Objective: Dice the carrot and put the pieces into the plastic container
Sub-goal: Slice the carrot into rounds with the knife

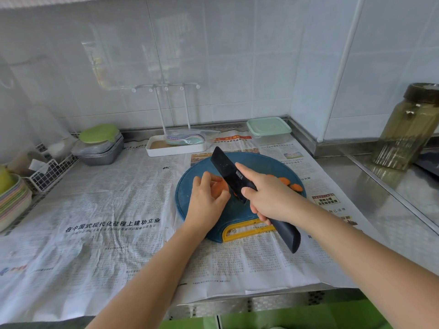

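Observation:
A round blue cutting board with a yellow handle lies on newspaper. On it my left hand curls over an orange carrot piece and holds it down. My right hand grips the handle of a black knife, index finger laid along the blade's spine; the blade's edge meets the carrot just right of my left fingers. Cut carrot slices lie on the board's right side, partly hidden by my right hand. The clear plastic container with a pale green lid on it stands behind the board, near the wall.
Newspaper covers the steel counter. A white rack tray stands at the back, grey stacked trays with a green lid at left, stacked bowls at far left, and a tall brownish jar at right.

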`<state>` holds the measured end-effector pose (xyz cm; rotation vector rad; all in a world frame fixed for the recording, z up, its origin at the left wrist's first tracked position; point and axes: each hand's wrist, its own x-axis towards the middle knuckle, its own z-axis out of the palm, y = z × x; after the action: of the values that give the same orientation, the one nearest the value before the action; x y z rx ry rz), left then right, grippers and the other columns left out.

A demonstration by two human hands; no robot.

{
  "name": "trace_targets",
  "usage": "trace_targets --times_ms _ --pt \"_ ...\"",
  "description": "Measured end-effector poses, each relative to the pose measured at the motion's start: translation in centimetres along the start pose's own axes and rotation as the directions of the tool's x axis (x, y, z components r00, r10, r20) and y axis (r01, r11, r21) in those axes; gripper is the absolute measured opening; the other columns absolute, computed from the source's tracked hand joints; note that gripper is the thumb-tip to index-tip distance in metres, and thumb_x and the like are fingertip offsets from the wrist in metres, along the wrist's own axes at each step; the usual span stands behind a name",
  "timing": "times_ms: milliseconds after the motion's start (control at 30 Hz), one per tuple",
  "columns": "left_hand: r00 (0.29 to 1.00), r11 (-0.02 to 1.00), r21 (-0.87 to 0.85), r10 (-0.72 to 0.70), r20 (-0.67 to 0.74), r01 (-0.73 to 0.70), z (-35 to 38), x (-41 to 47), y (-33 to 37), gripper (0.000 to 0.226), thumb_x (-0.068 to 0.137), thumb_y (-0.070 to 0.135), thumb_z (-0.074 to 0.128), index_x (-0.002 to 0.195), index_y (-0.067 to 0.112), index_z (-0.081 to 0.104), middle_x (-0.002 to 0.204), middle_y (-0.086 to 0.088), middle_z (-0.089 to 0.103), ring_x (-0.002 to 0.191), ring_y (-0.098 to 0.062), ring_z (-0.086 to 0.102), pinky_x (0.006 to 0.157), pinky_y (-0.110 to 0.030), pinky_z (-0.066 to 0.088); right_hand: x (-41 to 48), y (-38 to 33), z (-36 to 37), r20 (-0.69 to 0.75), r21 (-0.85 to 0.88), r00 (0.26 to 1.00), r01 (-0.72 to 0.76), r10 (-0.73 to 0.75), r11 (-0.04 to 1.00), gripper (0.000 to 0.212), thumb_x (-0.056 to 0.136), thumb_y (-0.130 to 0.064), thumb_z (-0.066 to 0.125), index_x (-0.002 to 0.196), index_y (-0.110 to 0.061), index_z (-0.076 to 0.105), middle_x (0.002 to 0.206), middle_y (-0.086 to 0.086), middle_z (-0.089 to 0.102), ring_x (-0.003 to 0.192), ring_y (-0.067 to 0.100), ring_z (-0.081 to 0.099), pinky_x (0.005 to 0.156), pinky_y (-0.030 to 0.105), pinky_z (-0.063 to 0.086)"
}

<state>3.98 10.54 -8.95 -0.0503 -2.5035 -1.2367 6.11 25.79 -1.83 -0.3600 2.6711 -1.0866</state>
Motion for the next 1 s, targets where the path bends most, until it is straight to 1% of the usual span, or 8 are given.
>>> trace_targets --times_ms 100,333,433,500,567,767,900,1000 --pt "1.0 1.0 0.0 0.013 -0.003 -0.013 0.0 -0.1 0.0 0.025 0.089 0.022 0.06 0.111 0.016 0.048 0.109 -0.001 0.042 0.092 -0.01 0.043 0.065 -0.007 0.033 0.0 0.1 0.2 0.0 0.003 1.0 -0.002 0.002 1.0 0.063 0.103 -0.018 0.039 0.151 -0.044 0.008 0.067 0.003 0.059 0.041 0.008 0.049 0.04 0.022 0.047" --pt "1.0 1.0 -0.008 0.023 -0.003 -0.023 0.1 0.0 -0.1 0.022 0.089 0.022 0.059 0.108 0.017 0.049 0.106 -0.002 0.042 0.083 -0.004 0.041 0.063 -0.005 0.033 0.1 -0.1 0.4 0.006 -0.032 1.0 -0.011 0.011 0.999 0.064 0.103 -0.017 0.038 0.151 -0.043 0.005 0.068 0.002 0.059 0.042 0.008 0.05 0.039 0.022 0.046" --pt "1.0 1.0 -0.011 0.011 0.005 -0.011 0.1 0.0 -0.1 0.022 0.089 0.021 0.058 0.108 0.015 0.047 0.106 -0.002 0.041 0.089 -0.011 0.043 0.066 -0.013 0.034 0.3 -0.4 0.4 0.028 -0.043 0.999 -0.021 0.022 0.999 0.065 0.103 -0.017 0.038 0.152 -0.043 0.003 0.07 0.003 0.058 0.04 0.008 0.049 0.039 0.022 0.045" --pt "1.0 1.0 0.007 0.006 0.012 -0.006 0.2 0.0 -0.1 0.023 0.09 0.021 0.058 0.108 0.016 0.045 0.106 -0.001 0.039 0.093 -0.013 0.042 0.074 -0.02 0.034 0.3 -0.7 0.3 0.05 -0.045 0.998 -0.033 0.035 0.998 0.065 0.103 -0.016 0.037 0.152 -0.043 0.003 0.073 0.004 0.059 0.041 0.009 0.05 0.04 0.024 0.047" --pt "1.0 0.999 0.03 0.013 0.016 -0.013 0.3 0.1 -0.1 0.022 0.09 0.022 0.057 0.106 0.016 0.043 0.106 -0.002 0.038 0.095 -0.015 0.041 0.077 -0.023 0.034 0.5 -1.0 -0.1 0.072 -0.043 0.996 -0.044 0.047 0.998 0.065 0.103 -0.015 0.037 0.152 -0.043 0.004 0.075 0.005 0.058 0.045 0.012 0.05 0.042 0.025 0.047" --pt "0.999 0.999 0.035 0.023 0.024 -0.024 0.4 0.2 -0.3 0.022 0.09 0.02 0.057 0.107 0.012 0.045 0.105 -0.005 0.039 0.095 -0.018 0.041 0.078 -0.025 0.034 1.4 -1.2 -0.8 0.131 0.054 0.988 -0.091 0.083 0.994 0.068 0.1 -0.011 0.039 0.151 -0.045 0.008 0.071 0.006 0.052 0.048 0.012 0.045 0.042 0.025 0.044" --pt "0.999 1.0 0.008 0.01 0.045 -0.01 0.3 0.3 -0.3 0.02 0.089 0.019 0.057 0.103 0.016 0.043 0.103 -0.005 0.038 0.094 -0.019 0.041 0.079 -0.026 0.034 1.8 -1.0 -0.6 0.159 0.074 0.983 -0.109 0.096 0.991 0.07 0.1 -0.009 0.04 0.151 -0.046 0.008 0.07 0.006 0.05 0.047 0.011 0.043 0.041 0.024 0.042" --pt "0.999 1.0 0.026 0.007 0.051 -0.008 0.3 0.3 -0.2 0.023 0.089 0.018 0.056 0.108 0.014 0.044 0.103 -0.004 0.037 0.096 -0.018 0.04 0.08 -0.026 0.032 2.1 -1.1 -0.5 0.175 0.055 0.979 -0.114 0.103 0.992 0.072 0.1 -0.008 0.04 0.151 -0.045 0.006 0.071 0.006 0.051 0.047 0.011 0.044 0.041 0.024 0.043"
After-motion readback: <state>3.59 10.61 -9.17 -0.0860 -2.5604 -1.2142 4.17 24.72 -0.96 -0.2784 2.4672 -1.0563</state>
